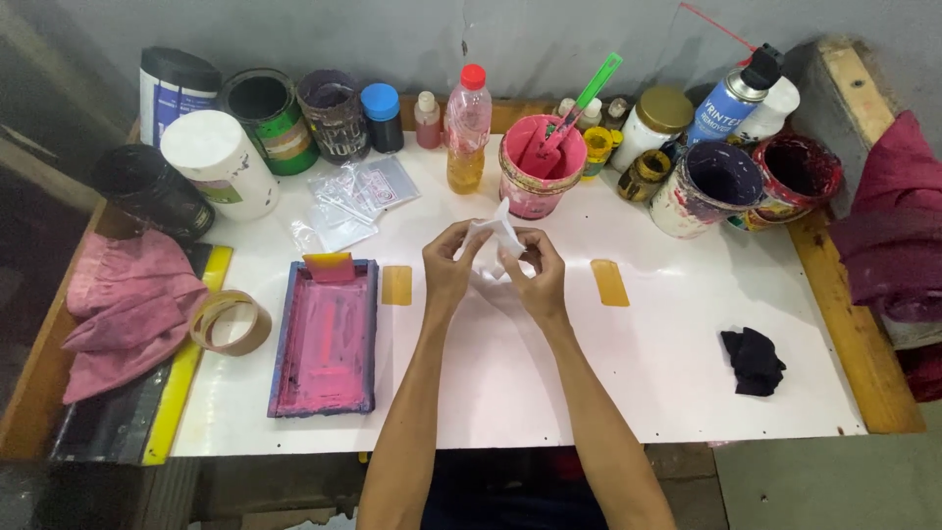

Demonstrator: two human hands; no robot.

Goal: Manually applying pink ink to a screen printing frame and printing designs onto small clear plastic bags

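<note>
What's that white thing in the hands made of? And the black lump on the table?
The white piece, held by both hands, left and right, looks like thin plastic film or paper: it is pale, creased and bends easily. The black lump looks like soft matte cloth, crumpled into folds.

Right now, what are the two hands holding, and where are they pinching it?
Both hands hold one small white piece, paper or thin plastic. The left hand pinches its left edge and the right hand its right edge, lifting it above the white table.
</note>
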